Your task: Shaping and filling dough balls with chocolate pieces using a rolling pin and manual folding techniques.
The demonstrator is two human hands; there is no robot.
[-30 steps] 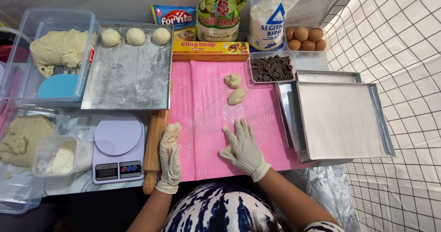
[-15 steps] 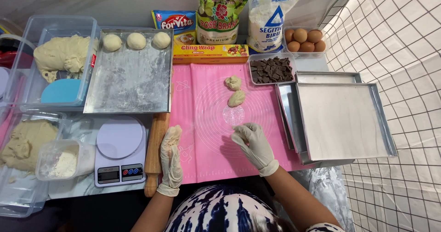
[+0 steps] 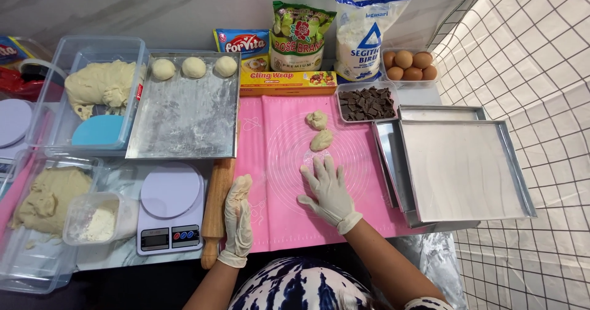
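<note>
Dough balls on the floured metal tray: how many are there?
3, in a row along the far edge of the floured metal tray: left dough ball, middle dough ball, right dough ball. None looks hidden.

Bare pink mat (image 3: 279, 218) surrounds the right hand (image 3: 329, 190); a dough piece (image 3: 321, 140) blocks just beyond its fingertips (image 3: 319, 164).

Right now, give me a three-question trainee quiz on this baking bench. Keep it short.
1. True or false: the right hand lies flat on the pink mat.
2. How many dough balls sit on the floured tray?
3. What does the left hand lie next to: A rolling pin, B eggs, C chocolate pieces?

Key: 1 true; 2 three; 3 A.
</note>
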